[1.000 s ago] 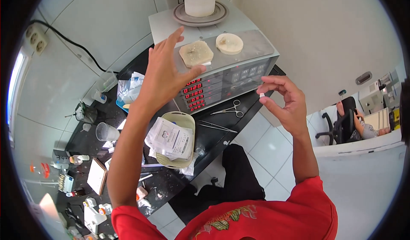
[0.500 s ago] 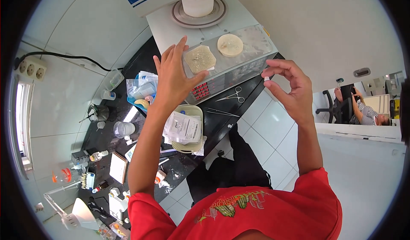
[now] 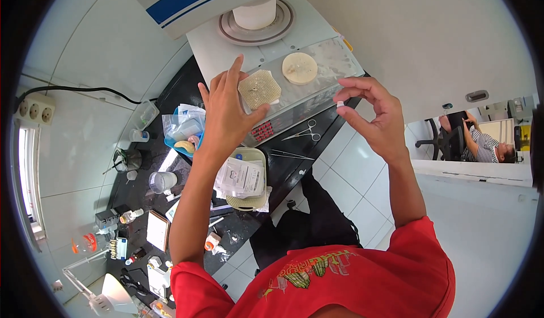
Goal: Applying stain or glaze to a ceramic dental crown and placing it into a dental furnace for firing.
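My left hand (image 3: 229,111) is spread beside a square honeycomb firing tray (image 3: 259,90), its thumb and fingers along the tray's edges; whether it presses on the tray I cannot tell. The tray lies tilted on top of a grey box-like unit (image 3: 317,63), next to a round cream disc (image 3: 300,67) with small specks on it. Off the unit's right end, my right hand (image 3: 377,114) pinches a small white piece (image 3: 340,104) between thumb and fingertips; its exact kind is too small to make out.
A furnace-like machine with a white column (image 3: 254,13) stands behind. Scissor-like forceps (image 3: 306,132) and tweezers (image 3: 292,155) lie on the black counter. A bin of packets (image 3: 243,202), a blue basket (image 3: 170,142), cup (image 3: 163,182) and lamp (image 3: 113,295) are left. Another person (image 3: 487,145) sits far right.
The view has shifted slightly, so the unit and machine sit a little further left. Both hands keep nearly the same pose, the right still pinching the white piece.
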A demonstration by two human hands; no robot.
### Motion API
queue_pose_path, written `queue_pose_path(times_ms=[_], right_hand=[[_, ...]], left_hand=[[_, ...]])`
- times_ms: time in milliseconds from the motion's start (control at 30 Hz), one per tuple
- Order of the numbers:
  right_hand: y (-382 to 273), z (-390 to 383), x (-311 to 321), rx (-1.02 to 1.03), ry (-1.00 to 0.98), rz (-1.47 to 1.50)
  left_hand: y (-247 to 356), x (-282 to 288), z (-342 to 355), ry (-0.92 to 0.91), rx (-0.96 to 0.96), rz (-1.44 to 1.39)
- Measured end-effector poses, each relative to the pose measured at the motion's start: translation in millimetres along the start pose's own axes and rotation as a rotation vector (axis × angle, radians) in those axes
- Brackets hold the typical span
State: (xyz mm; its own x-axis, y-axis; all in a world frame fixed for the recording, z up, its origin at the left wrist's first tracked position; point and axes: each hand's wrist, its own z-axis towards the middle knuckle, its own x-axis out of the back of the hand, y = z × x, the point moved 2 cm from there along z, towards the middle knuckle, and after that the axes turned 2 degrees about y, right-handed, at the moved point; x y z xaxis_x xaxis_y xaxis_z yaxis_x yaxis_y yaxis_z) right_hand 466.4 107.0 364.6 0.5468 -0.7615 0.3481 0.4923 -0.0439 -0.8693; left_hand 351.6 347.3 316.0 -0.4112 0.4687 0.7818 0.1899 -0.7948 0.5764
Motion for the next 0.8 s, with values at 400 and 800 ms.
queue_pose_path(times_ms=[400,800], right_hand=[[4.4,32.7,-34.9,0.166,-0.152,-0.213],[35.2,66.4,-93.7,0.496,-0.312,-0.561]], left_hand=[[-5.9,27.3,-19.4,0.156,0.025,-0.018],[-24.0,64.6,-58.5,0.315,0.086,-0.014]])
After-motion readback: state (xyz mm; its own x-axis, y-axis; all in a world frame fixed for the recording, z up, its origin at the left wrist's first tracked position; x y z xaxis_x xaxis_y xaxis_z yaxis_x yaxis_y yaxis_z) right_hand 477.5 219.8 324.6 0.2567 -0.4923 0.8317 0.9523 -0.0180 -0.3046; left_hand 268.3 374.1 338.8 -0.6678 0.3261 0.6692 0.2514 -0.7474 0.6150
